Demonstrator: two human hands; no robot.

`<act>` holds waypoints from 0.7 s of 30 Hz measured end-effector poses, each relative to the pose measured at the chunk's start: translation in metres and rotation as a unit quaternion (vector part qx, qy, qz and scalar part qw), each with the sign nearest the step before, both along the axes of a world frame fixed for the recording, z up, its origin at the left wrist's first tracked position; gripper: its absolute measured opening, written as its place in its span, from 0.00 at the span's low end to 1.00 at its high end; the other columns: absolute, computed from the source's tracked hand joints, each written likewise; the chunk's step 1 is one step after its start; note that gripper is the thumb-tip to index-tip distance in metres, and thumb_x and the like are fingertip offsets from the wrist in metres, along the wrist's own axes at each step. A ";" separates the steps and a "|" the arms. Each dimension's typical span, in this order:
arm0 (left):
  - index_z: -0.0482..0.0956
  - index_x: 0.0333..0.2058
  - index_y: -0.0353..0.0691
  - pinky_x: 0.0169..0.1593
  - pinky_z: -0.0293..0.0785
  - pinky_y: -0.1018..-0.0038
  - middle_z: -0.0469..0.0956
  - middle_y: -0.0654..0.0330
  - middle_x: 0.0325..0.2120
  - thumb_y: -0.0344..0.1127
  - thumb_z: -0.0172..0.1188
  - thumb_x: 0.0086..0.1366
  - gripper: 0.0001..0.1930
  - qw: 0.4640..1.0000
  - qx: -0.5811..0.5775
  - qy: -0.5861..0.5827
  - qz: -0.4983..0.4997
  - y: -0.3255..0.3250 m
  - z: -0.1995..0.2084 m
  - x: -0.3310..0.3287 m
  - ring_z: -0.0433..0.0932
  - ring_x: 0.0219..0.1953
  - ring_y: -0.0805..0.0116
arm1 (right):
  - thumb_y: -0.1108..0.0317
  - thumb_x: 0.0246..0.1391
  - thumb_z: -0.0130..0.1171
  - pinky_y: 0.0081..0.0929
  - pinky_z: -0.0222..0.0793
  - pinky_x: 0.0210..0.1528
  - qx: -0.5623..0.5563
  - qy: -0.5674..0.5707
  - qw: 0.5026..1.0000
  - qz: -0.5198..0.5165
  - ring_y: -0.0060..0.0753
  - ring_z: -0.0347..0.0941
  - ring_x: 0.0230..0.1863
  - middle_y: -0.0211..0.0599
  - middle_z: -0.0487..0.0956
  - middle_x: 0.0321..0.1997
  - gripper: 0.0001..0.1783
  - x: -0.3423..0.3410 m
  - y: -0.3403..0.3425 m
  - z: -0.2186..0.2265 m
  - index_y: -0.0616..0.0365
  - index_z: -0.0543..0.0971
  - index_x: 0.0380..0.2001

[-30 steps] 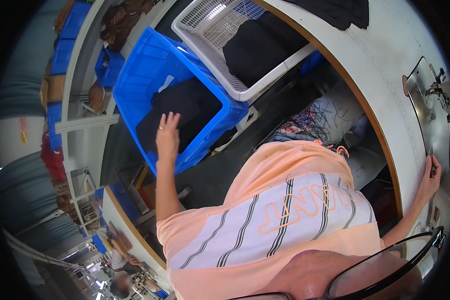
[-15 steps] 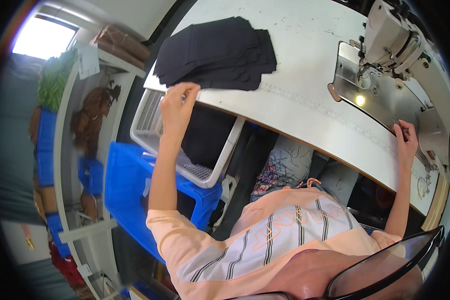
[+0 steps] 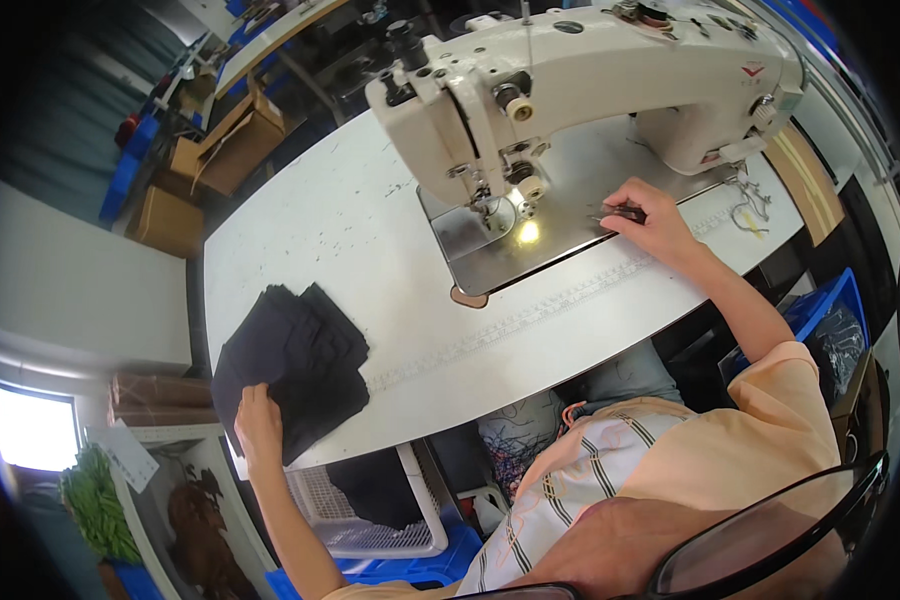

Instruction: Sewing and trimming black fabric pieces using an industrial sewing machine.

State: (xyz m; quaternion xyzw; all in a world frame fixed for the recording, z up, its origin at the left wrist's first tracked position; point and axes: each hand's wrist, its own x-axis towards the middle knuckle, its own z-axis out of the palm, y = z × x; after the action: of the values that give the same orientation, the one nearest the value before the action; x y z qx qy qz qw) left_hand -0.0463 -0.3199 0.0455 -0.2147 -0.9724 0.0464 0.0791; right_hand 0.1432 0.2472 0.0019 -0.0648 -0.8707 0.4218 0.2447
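Observation:
A stack of black fabric pieces (image 3: 305, 345) lies at the left end of the white sewing table (image 3: 510, 345), its layers fanned unevenly. My left hand (image 3: 259, 425) is on its near left part, fingers bent and drawn together on a black fabric piece; the fingertips are partly hidden. At the right, just over the metal plate, my right hand (image 3: 658, 222) is closed around small dark thread snips (image 3: 625, 213) with the pointed tips facing left. The white sewing machine (image 3: 590, 85) stands beyond it, with its lamp lighting the plate near the needle.
Below the table's left edge, a white plastic basket (image 3: 425, 500) holds black fabric, above a blue crate (image 3: 450, 555). Cardboard boxes (image 3: 235, 150) stand at the far left. A shelf with a green bundle (image 3: 100, 505) is at lower left. Another blue crate (image 3: 845, 300) sits at right.
The view has swung right, bringing the whole sewing machine in. My left hand has gone from the stack's near edge onto its top. My right hand stays by the machine with the snips.

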 end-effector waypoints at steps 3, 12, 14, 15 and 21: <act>0.77 0.42 0.34 0.44 0.74 0.64 0.76 0.50 0.40 0.25 0.53 0.56 0.13 0.993 0.087 0.060 0.044 -0.010 -0.021 -0.008 0.77 0.42 0.53 | 0.66 0.48 0.68 0.23 0.69 0.34 0.018 -0.002 1.000 0.000 0.26 0.73 0.31 0.33 0.75 0.32 0.14 0.000 -0.003 0.004 0.61 0.77 0.34; 0.78 0.45 0.30 0.56 0.69 0.64 0.79 0.49 0.46 0.15 0.44 0.47 0.25 0.944 0.283 0.148 -0.084 0.081 -0.005 0.062 0.76 0.50 0.53 | 0.64 0.48 0.68 0.23 0.69 0.34 0.021 0.006 1.000 0.019 0.28 0.73 0.30 0.34 0.75 0.31 0.13 0.000 -0.002 0.003 0.60 0.77 0.33; 0.80 0.41 0.31 0.51 0.74 0.63 0.80 0.50 0.44 0.15 0.48 0.45 0.22 0.960 0.176 0.118 -0.186 0.144 -0.013 0.110 0.78 0.47 0.53 | 0.64 0.49 0.68 0.23 0.69 0.34 0.022 0.004 1.000 0.010 0.27 0.73 0.30 0.33 0.75 0.31 0.13 0.000 -0.002 0.004 0.60 0.77 0.33; 0.80 0.39 0.30 0.50 0.75 0.64 0.80 0.51 0.43 0.17 0.51 0.45 0.20 0.953 0.180 0.090 -0.226 0.172 -0.016 0.134 0.78 0.46 0.52 | 0.64 0.49 0.68 0.23 0.69 0.34 0.014 0.006 1.000 0.017 0.26 0.73 0.31 0.33 0.76 0.31 0.13 0.000 -0.003 0.005 0.61 0.77 0.33; 0.82 0.35 0.33 0.43 0.75 0.68 0.81 0.55 0.41 0.19 0.54 0.36 0.22 0.917 0.296 0.002 -0.269 0.261 -0.026 0.194 0.78 0.37 0.57 | 0.64 0.50 0.68 0.22 0.69 0.35 -0.090 -0.028 0.992 0.083 0.21 0.72 0.33 0.31 0.77 0.32 0.14 0.008 -0.011 0.013 0.60 0.77 0.35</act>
State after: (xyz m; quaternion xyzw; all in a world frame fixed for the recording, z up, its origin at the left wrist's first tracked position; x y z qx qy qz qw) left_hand 0.1478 -0.0585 0.0200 -0.4348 -0.8472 -0.2658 0.1499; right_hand 0.1513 0.2364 0.0147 -0.0257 -0.8379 0.5154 0.1777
